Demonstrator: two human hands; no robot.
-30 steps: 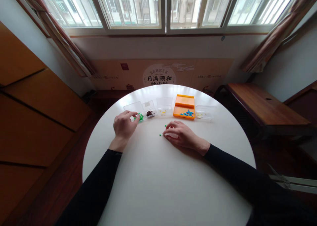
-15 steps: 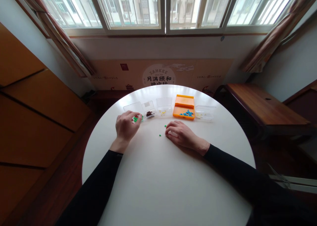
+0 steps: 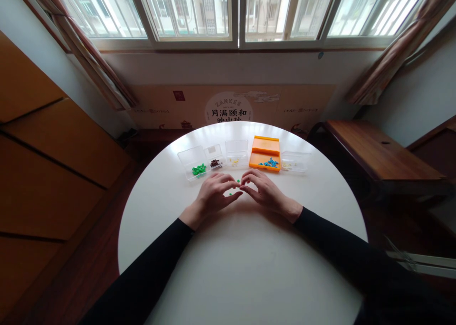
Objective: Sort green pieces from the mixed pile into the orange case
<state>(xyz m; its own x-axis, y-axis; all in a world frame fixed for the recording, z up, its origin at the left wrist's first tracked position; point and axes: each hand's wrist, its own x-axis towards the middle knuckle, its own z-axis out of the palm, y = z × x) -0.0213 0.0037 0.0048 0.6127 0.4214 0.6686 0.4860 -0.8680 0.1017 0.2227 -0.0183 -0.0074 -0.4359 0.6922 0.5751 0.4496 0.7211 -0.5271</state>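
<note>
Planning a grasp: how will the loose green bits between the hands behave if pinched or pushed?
The green bits look tiny and hard, so probably rigid and very light. On the smooth white table they would likely skid or scatter when pushed. Pinching probably needs fingertips; they could easily slip out.

Five small boxes [image 3: 245,157] stand in a row on the table [image 3: 249,268], behind both hands.

The near half of the counter [image 3: 235,268] lies bare, open to both hands. Beyond the fingers [image 3: 231,178] a row of boxes bars the far side: green-bead box [image 3: 194,163], brown-bead box [image 3: 214,156], clear box [image 3: 236,153], orange tray [image 3: 265,152], end box [image 3: 295,162].
</note>
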